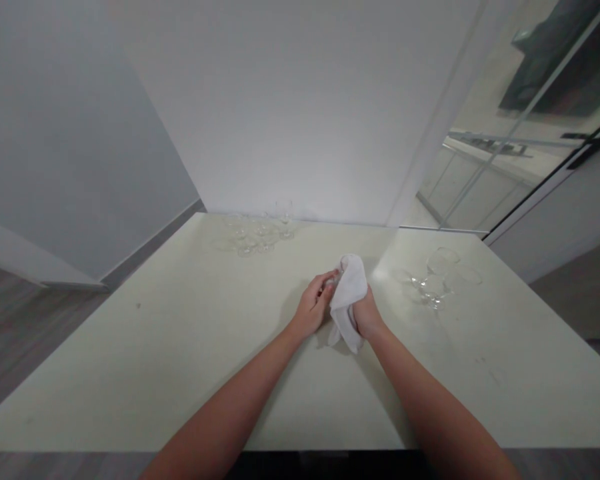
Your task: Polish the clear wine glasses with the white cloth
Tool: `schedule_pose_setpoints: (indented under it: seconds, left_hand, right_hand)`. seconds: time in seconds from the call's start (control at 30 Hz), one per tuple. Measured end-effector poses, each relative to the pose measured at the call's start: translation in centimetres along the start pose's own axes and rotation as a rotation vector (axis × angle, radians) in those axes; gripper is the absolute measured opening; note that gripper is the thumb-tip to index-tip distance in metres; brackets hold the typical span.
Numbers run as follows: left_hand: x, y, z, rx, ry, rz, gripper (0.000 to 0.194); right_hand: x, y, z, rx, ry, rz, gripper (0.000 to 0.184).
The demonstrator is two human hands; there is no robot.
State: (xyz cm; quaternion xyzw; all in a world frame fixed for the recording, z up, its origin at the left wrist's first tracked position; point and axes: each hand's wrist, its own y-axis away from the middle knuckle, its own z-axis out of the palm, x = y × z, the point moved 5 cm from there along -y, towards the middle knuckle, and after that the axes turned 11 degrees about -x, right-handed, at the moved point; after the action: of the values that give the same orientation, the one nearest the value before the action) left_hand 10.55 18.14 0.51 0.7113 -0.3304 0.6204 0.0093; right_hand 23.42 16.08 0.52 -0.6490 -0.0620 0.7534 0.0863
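A white cloth (351, 287) hangs over my right hand (367, 315), whose fingers are closed on it and mostly hidden behind its folds. My left hand (312, 305) curls around a clear glass (330, 281) at the cloth's left side. The cloth covers most of this glass, so its full shape does not show. Both hands are together above the middle of the white table (180, 347), and the cloth's lower corner dangles close to the tabletop.
Several clear stemmed glasses (435, 285) stand on the table to the right. Another cluster of clear glasses (260, 233) is at the back left, near the white wall (290, 120). A glass-panelled door (485, 173) is behind the right rear edge.
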Motion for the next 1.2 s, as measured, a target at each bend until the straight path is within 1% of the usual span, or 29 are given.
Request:
schedule_pose_setpoints:
  seconds: [0.07, 0.13, 0.2, 0.3, 0.37, 0.43, 0.53, 0.63, 0.7, 0.73, 0.8, 0.87, 0.93, 1.07, 1.13, 1.2]
  left_hand:
    - [-0.6, 0.2, -0.1, 0.054, 0.067, -0.084, 0.033]
    - [-0.8, 0.4, -0.1, 0.076, 0.116, -0.120, 0.029]
    - [-0.5, 0.4, -0.2, 0.069, 0.147, -0.111, 0.028]
    - [0.1, 0.4, -0.3, 0.046, 0.174, -0.050, 0.033]
    - [0.2, 0.2, -0.4, 0.032, 0.200, -0.016, 0.035]
    - [-0.1, 0.1, -0.5, 0.030, 0.270, -0.024, 0.036]
    - [-0.7, 0.0, -0.4, 0.043, 0.415, -0.067, 0.037]
    - [-0.8, 0.0, -0.3, 0.025, 0.493, -0.071, 0.038]
    - [-0.5, 0.0, -0.2, -0.022, 0.457, -0.065, 0.036]
    - [-0.3, 0.0, -0.2, -0.048, 0.398, -0.054, 0.035]
    - [0.3, 0.1, -0.3, -0.077, 0.205, 0.002, 0.033]
    - [0.9, 0.1, -0.5, -0.064, -0.006, 0.081, 0.030]
    - [1.4, 0.3, -0.5, -0.021, -0.121, 0.147, 0.029]
    - [1.8, 0.7, -0.4, 0.046, -0.151, 0.215, 0.031]
    - [1.8, 0.8, -0.2, 0.043, -0.171, 0.215, 0.031]
    - [1.7, 0.8, -0.1, 0.019, -0.178, 0.188, 0.036]
  right_hand:
    - [0.0, 0.1, -0.2, 0.023, 0.019, 0.008, 0.029]
    - [0.0, 0.1, -0.3, 0.022, 0.059, -0.007, 0.027]
    - [0.0, 0.2, -0.5, 0.021, 0.106, -0.022, 0.027]
    - [0.2, 0.4, -0.8, 0.088, 0.162, -0.031, 0.032]
    - [0.1, 0.5, -0.9, 0.134, 0.161, -0.034, 0.034]
    - [-0.2, 0.5, -0.7, 0.155, 0.125, -0.033, 0.037]
    - [-0.6, 0.3, -0.3, 0.116, 0.071, -0.047, 0.040]
    - [-0.3, 0.1, -0.1, 0.027, 0.025, -0.085, 0.055]
    - [0.3, -0.1, -0.3, 0.012, -0.027, -0.097, 0.060]
    - [0.6, -0.2, -0.5, 0.024, -0.048, -0.097, 0.058]
    - [1.0, -0.4, -0.9, 0.061, -0.056, -0.099, 0.052]
    - [0.7, -0.5, -1.1, 0.093, -0.029, -0.115, 0.047]
    - [0.0, -0.5, -1.0, 0.103, 0.006, -0.123, 0.043]
    - [-1.2, -0.2, -0.5, 0.099, 0.057, -0.127, 0.034]
    - [-1.3, 0.1, -0.3, 0.090, 0.077, -0.146, 0.035]
    - [-1.0, 0.2, -0.3, 0.058, 0.082, -0.149, 0.034]
